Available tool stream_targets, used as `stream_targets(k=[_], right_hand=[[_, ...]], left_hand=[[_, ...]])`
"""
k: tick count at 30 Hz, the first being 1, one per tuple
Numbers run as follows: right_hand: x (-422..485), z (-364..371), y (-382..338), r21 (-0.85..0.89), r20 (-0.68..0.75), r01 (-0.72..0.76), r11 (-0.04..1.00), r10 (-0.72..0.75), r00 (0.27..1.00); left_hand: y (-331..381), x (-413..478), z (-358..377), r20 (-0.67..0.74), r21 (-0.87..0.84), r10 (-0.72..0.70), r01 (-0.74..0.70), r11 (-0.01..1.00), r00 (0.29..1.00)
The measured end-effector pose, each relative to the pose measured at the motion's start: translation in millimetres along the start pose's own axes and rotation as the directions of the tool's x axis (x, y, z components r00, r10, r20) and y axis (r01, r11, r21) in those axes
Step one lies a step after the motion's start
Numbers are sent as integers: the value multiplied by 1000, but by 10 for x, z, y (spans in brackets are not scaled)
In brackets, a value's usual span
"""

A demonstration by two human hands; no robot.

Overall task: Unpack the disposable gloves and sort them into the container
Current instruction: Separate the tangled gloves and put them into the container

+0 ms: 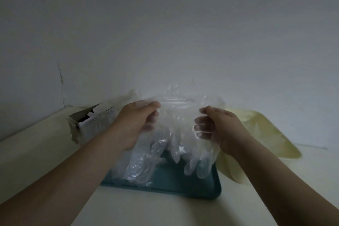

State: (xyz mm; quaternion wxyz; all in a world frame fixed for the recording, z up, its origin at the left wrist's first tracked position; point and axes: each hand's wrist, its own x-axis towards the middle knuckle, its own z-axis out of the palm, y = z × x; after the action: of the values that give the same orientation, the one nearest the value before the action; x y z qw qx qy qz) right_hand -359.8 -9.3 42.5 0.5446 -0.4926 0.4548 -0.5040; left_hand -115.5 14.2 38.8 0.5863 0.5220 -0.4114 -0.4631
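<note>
gloves (176, 134) held above teal container (201, 187) | left hand (135, 124), right hand (222, 126): each grip pinched on cuffs | judged light, limp, clingy; count perhaps several, dimly seen

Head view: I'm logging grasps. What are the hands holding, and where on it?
A bunch of clear gloves, gripped along its top edge: left hand at one end, right hand at the other. It hangs above the teal container.

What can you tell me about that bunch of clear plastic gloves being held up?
The bunch of clear gloves is thin, crinkly, see-through plastic film. The left hand and right hand each pinch its upper edge, holding it above the teal tray. The glove fingers hang down, and the lowest ones seem to touch the tray.
</note>
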Motion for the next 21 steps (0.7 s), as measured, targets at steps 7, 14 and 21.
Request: stream_targets(k=[7, 14, 21], right_hand=[[142, -663, -592, -228, -152, 52, 972, -89, 984], [354, -1451, -627, -418, -323, -95, 904, -50, 945], [675, -1500, -249, -570, -319, -186, 800, -6, 948]], left_hand=[[136, -36, 501, 258, -135, -55, 92, 987, 964], [253, -51, 1056, 387, -93, -61, 105, 990, 920], [291, 13, 1527, 458, -42, -73, 103, 994, 886]])
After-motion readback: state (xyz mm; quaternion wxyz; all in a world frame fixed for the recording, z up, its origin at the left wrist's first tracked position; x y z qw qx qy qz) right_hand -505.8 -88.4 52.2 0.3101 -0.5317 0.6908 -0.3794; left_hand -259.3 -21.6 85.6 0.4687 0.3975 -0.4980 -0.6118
